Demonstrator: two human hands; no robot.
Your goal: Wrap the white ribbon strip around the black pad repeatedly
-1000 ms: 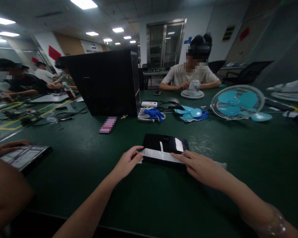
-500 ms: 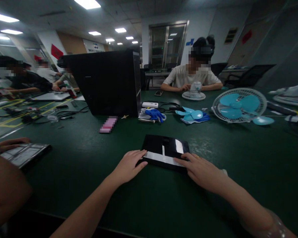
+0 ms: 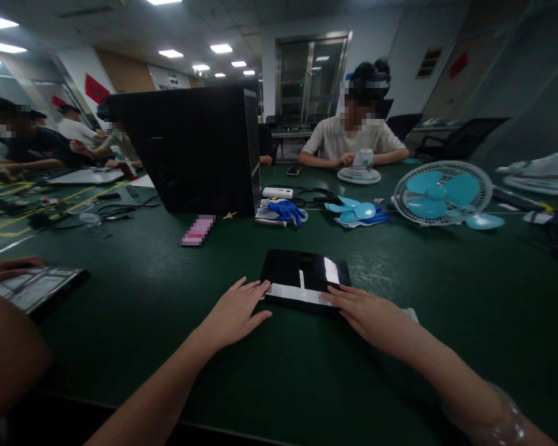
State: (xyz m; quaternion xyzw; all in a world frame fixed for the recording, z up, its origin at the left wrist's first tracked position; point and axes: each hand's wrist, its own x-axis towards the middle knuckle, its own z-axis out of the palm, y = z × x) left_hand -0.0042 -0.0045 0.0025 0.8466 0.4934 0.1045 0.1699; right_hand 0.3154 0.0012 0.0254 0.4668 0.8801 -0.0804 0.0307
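A flat black rectangular panel [image 3: 286, 267] with white strips across it lies on the green table in front of me; its exact kind I cannot make out. At its left end, the fingertips of my left hand [image 3: 235, 314] rest on the edge, fingers stretched and thumb apart. My right hand [image 3: 369, 316] lies over the panel's near right corner, its fingers extended on the white strip. Neither hand is wrapped around the panel. A small pale object [image 3: 411, 314] shows partly behind my right wrist.
A large black case [image 3: 186, 148] stands at the back left, a pink phone [image 3: 198, 230] before it. Behind the panel lie blue-and-white gloves [image 3: 283, 212], turquoise fan blades [image 3: 352, 210] and a fan in its cage [image 3: 441, 193]. Across the table sits a person [image 3: 328, 139]; another's arm [image 3: 9, 353] is at left.
The view has shifted slightly. The fingers of my right hand lie straighter on the panel, and my left thumb has moved away from its near edge.
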